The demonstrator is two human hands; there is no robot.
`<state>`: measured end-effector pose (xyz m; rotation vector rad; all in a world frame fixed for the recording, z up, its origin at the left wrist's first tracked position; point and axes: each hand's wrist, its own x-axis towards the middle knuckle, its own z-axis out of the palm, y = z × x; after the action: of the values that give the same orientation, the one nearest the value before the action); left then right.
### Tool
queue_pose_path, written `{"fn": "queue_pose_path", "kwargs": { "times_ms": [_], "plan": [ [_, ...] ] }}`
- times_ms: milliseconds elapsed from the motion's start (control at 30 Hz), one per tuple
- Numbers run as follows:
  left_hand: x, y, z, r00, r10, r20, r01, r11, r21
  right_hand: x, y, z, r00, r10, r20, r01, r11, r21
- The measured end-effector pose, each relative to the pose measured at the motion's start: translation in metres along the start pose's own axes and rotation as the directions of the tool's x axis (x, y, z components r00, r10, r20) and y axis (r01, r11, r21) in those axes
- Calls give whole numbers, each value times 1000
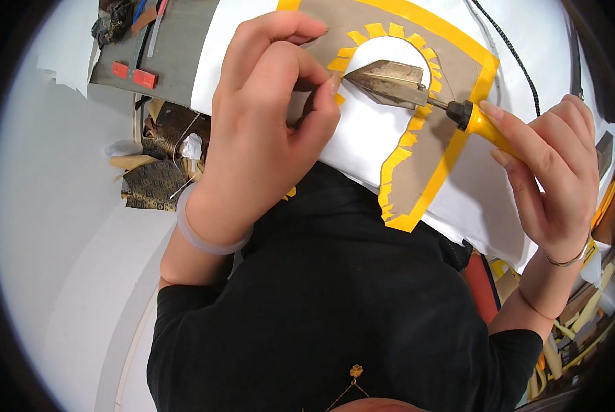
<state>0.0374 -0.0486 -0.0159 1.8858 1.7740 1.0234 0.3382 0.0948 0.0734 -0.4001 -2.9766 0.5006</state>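
Observation:
A grey-brown panel with a yellow border lies on the table, and yellow tabs are folded around its arch-shaped cutout. My right hand grips the yellow handle of a small pointed iron between thumb and fingers. The iron's metal head reaches across the cutout, its tip close to the left edge. At that edge my left hand is closed in a pinch of thumb and forefinger at a yellow tab, right beside the tip. My fingers partly cover the tabs there.
White paper lies under the panel. To the left is a grey work surface with a red-ended tool. A black cord runs at the far right. Fabric scraps sit lower left; offcuts are piled lower right.

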Motion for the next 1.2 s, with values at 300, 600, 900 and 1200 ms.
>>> {"fn": "queue_pose_path", "kwargs": {
  "times_ms": [300, 600, 900, 1200],
  "plan": [
    [2, -3, -2, 996, 85, -10, -84, 995, 53, 5, 0, -1, 999, 4, 32, -4, 1000, -9],
    [-5, -1, -1, 998, 45, -33, -44, 999, 31, 7, -2, -5, 999, 43, 27, -42, 999, -18],
    [-9, 9, -12, 1000, -7, 19, 4, 985, 174, -5, 1, -6, 996, 75, 51, -75, 997, -4],
    [-9, 2, -10, 997, -80, 21, 79, 995, 53, -3, -3, -7, 996, 69, 61, -71, 997, 29]
  ]
}}
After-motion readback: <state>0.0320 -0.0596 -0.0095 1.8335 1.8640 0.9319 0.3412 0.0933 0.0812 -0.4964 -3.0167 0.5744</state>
